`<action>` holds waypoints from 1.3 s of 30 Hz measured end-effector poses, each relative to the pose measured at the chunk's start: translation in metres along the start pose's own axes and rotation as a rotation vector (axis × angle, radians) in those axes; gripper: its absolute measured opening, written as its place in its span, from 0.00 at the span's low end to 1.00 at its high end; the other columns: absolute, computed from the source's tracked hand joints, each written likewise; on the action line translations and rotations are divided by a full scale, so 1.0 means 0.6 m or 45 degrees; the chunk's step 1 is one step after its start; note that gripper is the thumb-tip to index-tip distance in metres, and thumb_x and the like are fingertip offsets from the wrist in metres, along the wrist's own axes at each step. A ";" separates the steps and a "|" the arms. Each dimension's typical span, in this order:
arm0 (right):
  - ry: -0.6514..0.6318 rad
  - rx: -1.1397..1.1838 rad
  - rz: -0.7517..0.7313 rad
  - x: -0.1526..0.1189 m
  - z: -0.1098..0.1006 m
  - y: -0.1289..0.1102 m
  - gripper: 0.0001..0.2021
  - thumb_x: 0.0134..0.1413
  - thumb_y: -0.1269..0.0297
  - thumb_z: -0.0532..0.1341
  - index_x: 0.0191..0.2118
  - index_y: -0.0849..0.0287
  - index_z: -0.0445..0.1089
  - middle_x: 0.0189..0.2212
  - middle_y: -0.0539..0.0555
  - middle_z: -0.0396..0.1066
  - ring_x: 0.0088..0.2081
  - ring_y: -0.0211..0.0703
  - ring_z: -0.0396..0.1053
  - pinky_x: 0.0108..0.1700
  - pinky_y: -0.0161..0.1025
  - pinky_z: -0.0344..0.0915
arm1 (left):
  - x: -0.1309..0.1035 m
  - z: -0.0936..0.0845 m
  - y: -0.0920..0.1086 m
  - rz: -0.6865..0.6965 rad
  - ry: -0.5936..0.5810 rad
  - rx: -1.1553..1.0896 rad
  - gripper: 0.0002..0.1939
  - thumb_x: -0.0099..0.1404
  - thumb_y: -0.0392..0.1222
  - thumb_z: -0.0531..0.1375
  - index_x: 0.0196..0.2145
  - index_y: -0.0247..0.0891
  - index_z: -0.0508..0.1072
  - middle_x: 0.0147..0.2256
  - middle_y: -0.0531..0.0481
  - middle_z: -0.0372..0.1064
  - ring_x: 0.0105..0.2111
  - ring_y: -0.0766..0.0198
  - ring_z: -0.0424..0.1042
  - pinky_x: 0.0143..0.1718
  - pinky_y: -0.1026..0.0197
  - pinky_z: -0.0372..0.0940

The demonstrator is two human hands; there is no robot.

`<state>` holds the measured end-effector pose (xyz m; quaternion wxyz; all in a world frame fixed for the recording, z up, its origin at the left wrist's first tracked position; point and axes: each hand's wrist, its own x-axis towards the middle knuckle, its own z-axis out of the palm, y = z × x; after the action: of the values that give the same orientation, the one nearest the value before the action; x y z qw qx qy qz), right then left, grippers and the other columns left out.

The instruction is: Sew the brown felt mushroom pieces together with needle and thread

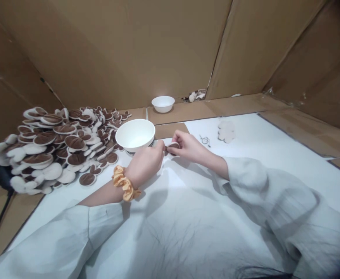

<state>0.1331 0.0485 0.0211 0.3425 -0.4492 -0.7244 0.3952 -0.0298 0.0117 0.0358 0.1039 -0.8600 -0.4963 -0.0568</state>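
1. Dark strands [257, 269], probably hair, lie nearest the camera at the bottom edge; beyond them, pale sleeves [56, 236] reach over the white surface [245, 135].
2. One brown-and-white patch [174, 146] is between the two hands, just right of the deep bowl; the right hand [188, 145] pinches it in a narrow grip of thumb and fingers; the left hand [149, 159] curls just beside it, fingertips mostly hidden, so I cannot tell whether its grip holds anything.
3. The patch looks light, soft and bendable, with a fuzzy face that should not slip; its edge seems the best place to take hold, as a hard squeeze might crease it.
4. The deep bowl [137, 133] stands behind the left hand; only its white inner wall shows; the small bowl [163, 102] stands farther back, its contents not discernible.
5. Left of the deep bowl, a loose pile of patches [71, 143] spreads, uncontained; on the right lie a dark thread tangle [205, 140] and white pieces [226, 131].
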 end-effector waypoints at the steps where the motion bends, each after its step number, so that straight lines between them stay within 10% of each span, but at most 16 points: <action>1: 0.052 0.051 0.017 0.001 0.001 0.001 0.13 0.41 0.67 0.62 0.25 0.55 0.54 0.19 0.48 0.68 0.24 0.41 0.67 0.24 0.35 0.56 | -0.001 0.003 0.004 -0.013 0.025 -0.002 0.10 0.64 0.33 0.45 0.40 0.32 0.63 0.20 0.49 0.68 0.20 0.61 0.70 0.20 0.65 0.57; 8: -0.060 0.769 0.186 0.000 0.004 0.001 0.17 0.40 0.60 0.66 0.25 0.58 0.55 0.21 0.48 0.67 0.26 0.36 0.66 0.30 0.35 0.59 | -0.012 0.028 0.015 -0.036 0.183 0.003 0.11 0.63 0.33 0.45 0.40 0.32 0.63 0.19 0.51 0.68 0.18 0.62 0.69 0.19 0.64 0.58; 23: -0.105 1.103 0.269 -0.002 0.008 -0.021 0.12 0.40 0.69 0.65 0.21 0.60 0.58 0.20 0.47 0.59 0.24 0.32 0.57 0.30 0.35 0.55 | -0.002 0.058 -0.008 -0.056 0.493 -0.357 0.09 0.60 0.33 0.47 0.31 0.36 0.66 0.18 0.53 0.64 0.19 0.66 0.65 0.23 0.67 0.56; 30: 0.683 1.012 -0.126 0.045 -0.116 0.001 0.12 0.44 0.75 0.59 0.21 0.58 0.53 0.20 0.46 0.60 0.23 0.31 0.60 0.26 0.31 0.55 | -0.017 0.082 -0.009 0.113 0.351 -0.401 0.10 0.60 0.32 0.47 0.27 0.37 0.66 0.18 0.54 0.65 0.18 0.69 0.65 0.22 0.68 0.56; 39: 0.248 0.671 -0.019 0.022 -0.047 0.002 0.13 0.44 0.66 0.63 0.34 0.57 0.57 0.27 0.49 0.69 0.27 0.34 0.63 0.27 0.32 0.56 | -0.060 0.052 0.025 0.450 0.533 0.239 0.18 0.61 0.30 0.50 0.49 0.34 0.64 0.40 0.43 0.72 0.24 0.66 0.68 0.24 0.63 0.61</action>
<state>0.1531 0.0684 0.0345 0.5184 -0.3753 -0.5634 0.5224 -0.0349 -0.0185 -0.0035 0.2914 -0.8894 -0.3096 -0.1680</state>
